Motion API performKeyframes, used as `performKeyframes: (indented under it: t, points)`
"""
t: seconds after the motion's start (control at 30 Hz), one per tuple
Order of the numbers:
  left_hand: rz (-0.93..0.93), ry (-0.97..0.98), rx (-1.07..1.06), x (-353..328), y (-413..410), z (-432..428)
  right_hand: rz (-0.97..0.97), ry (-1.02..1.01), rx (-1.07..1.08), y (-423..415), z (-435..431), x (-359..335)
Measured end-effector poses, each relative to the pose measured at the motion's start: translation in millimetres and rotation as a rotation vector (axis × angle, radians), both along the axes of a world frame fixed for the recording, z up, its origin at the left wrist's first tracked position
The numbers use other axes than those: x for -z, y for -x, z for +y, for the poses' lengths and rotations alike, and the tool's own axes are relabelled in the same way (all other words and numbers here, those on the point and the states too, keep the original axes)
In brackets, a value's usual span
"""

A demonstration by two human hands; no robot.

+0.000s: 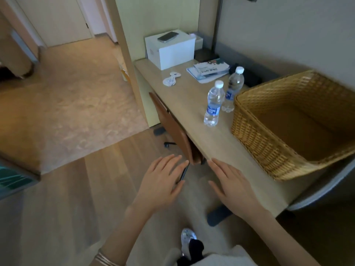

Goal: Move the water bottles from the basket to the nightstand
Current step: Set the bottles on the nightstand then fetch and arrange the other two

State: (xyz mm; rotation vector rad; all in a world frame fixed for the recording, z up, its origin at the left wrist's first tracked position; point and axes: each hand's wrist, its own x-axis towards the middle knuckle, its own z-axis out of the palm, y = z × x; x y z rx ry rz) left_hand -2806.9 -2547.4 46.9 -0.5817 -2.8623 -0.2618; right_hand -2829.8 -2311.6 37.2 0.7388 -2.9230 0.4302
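Two clear water bottles with white caps and blue labels stand upright on the light wooden tabletop [192,96]: the nearer bottle [213,103] and the farther bottle [232,89], both just left of the wicker basket [255,135]. The basket's inside shows nothing in it. My left hand [161,181] and my right hand [232,185] hover flat, palms down, fingers straight, below the table's front edge, holding nothing and well short of the bottles.
A brown swivel chair [172,127] is tucked under the table. A white box [171,48] with a phone [167,37] on top, leaflets [208,71] and a small white item [171,78] lie farther back. Wooden floor and carpet stretch left.
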Motion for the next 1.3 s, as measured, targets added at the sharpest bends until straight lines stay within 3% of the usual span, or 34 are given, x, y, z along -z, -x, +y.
performKeyframes:
  t: [0.37,0.7,0.93,1.1,1.3]
  points:
    - [-0.043,-0.032,0.185,28.0,166.7,-20.1,0.096,0.017,0.211,141.1,-29.1,22.8]
    - [0.008,-0.026,0.592,41.5,326.3,-63.4,0.068,0.114,0.660,212.3,-75.9,48.2]
    - [-0.066,0.026,0.835,60.9,391.9,-64.2,0.086,0.178,0.905,241.8,-106.0,54.4]
    - [-0.086,-0.039,0.888,57.9,415.5,-52.6,0.183,0.247,0.935,267.6,-109.3,49.7]
    - [-0.071,-0.055,0.806,53.7,448.8,-48.2,0.209,0.282,0.822,316.3,-87.6,50.2]
